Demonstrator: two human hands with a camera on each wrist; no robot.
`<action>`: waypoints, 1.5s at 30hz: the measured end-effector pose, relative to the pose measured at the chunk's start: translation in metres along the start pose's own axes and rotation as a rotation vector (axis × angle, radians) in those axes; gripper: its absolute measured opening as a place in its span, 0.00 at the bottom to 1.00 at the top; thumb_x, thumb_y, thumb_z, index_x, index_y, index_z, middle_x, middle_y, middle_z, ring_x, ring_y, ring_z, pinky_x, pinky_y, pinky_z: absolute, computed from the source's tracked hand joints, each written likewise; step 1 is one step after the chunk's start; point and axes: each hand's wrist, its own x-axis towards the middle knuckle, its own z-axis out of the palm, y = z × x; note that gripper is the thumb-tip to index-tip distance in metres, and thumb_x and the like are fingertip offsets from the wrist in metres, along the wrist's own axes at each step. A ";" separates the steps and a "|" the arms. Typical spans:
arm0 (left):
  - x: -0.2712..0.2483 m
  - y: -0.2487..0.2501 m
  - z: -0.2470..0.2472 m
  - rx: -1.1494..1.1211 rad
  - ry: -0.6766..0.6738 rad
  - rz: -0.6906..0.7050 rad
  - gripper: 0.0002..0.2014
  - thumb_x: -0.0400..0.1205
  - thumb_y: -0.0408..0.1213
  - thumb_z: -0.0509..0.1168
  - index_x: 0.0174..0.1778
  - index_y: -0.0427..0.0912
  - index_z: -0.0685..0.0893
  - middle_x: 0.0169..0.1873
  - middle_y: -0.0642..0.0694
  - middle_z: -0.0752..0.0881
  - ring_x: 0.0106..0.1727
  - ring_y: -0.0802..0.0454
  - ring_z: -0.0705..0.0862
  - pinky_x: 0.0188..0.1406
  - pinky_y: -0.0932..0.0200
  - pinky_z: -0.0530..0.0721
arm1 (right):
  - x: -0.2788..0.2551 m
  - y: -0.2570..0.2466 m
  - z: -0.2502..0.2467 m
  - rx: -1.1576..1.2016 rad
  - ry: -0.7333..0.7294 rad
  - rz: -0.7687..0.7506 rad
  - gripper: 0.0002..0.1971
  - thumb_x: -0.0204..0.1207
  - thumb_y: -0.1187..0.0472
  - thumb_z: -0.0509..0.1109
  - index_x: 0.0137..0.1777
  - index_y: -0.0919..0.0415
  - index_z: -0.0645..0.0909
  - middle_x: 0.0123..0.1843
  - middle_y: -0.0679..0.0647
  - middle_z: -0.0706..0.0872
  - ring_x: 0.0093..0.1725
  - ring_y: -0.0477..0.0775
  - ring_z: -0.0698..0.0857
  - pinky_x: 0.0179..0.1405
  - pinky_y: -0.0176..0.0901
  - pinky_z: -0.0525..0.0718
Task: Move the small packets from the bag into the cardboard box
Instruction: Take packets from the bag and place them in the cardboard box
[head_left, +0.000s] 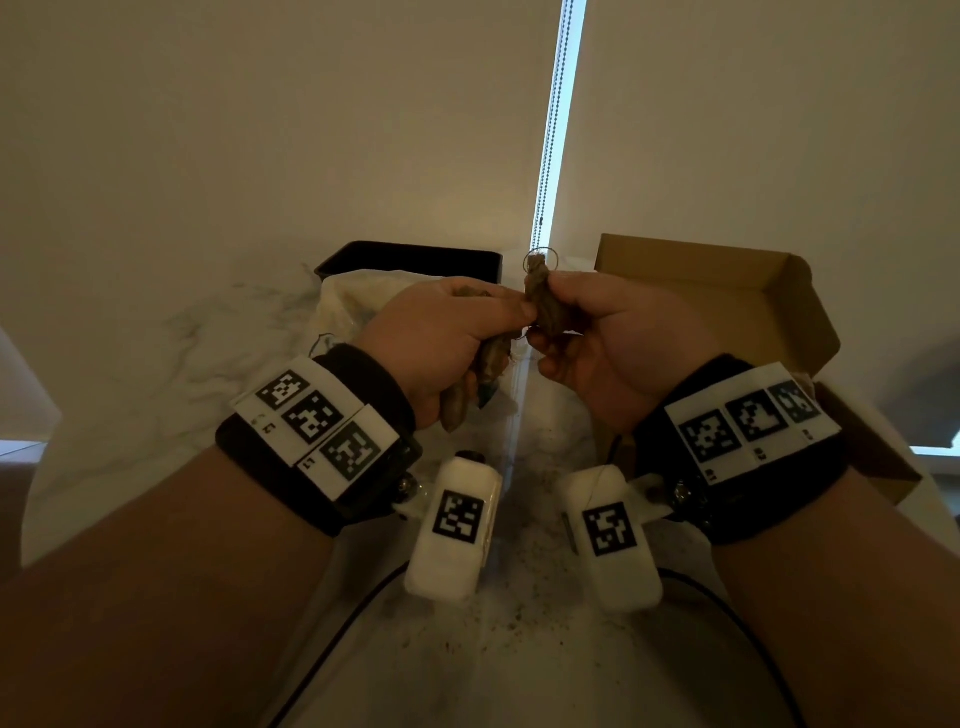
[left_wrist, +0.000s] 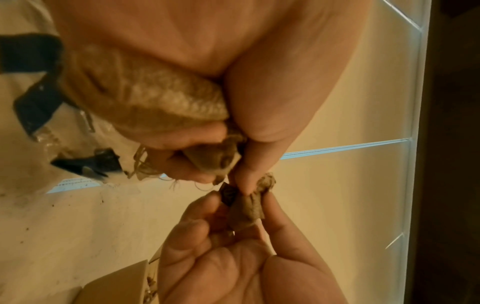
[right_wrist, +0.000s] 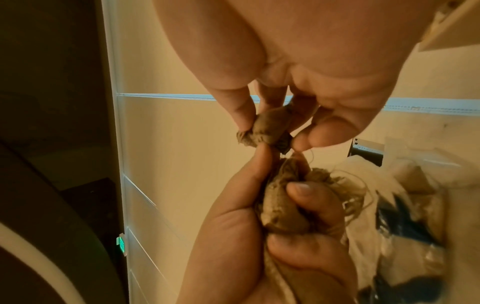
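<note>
Both hands are raised over the marble counter (head_left: 156, 364), meeting near the middle of the head view. The left hand (head_left: 441, 338) is closed around a bunch of burlap packets (head_left: 467, 389), whose long axis runs from about 1 o'clock at the thumb down to 7 o'clock, where the loose ends hang below the palm; how many packets are in the bunch is hidden by the curled fingers. The right hand (head_left: 613, 338) pinches one small burlap packet (head_left: 543, 301) between thumb and fingertips, standing roughly upright with its tied neck at 12 o'clock and a thin wire ring on top. The left thumb touches this packet's side. A dark tag on it shows in the wrist views but is too blurred to read. The clear plastic bag (head_left: 343, 301) lies at 11 o'clock behind the left hand, mostly covered by it, before a black tray (head_left: 410, 257). The open cardboard box (head_left: 727, 301) sits at 2 o'clock, its interior cut off by the right wrist.
</note>
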 end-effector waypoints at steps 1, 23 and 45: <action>-0.001 0.001 0.000 0.003 0.006 -0.001 0.09 0.85 0.39 0.68 0.52 0.36 0.88 0.22 0.45 0.79 0.17 0.54 0.73 0.12 0.66 0.70 | 0.000 0.000 0.000 -0.005 0.014 -0.005 0.10 0.83 0.57 0.64 0.54 0.62 0.82 0.41 0.56 0.83 0.35 0.51 0.83 0.30 0.41 0.81; -0.005 0.018 -0.007 0.151 0.446 0.215 0.09 0.87 0.46 0.65 0.50 0.46 0.88 0.26 0.52 0.85 0.22 0.59 0.81 0.21 0.66 0.83 | -0.005 -0.010 -0.009 0.104 -0.032 0.126 0.13 0.82 0.57 0.56 0.58 0.60 0.77 0.33 0.53 0.77 0.27 0.50 0.73 0.25 0.38 0.70; 0.005 0.015 -0.028 0.232 0.524 0.224 0.10 0.85 0.46 0.67 0.51 0.45 0.90 0.33 0.46 0.88 0.32 0.52 0.85 0.35 0.56 0.87 | -0.022 -0.020 -0.017 0.184 -0.718 -0.151 0.16 0.75 0.54 0.65 0.59 0.59 0.84 0.37 0.54 0.85 0.28 0.50 0.79 0.28 0.40 0.76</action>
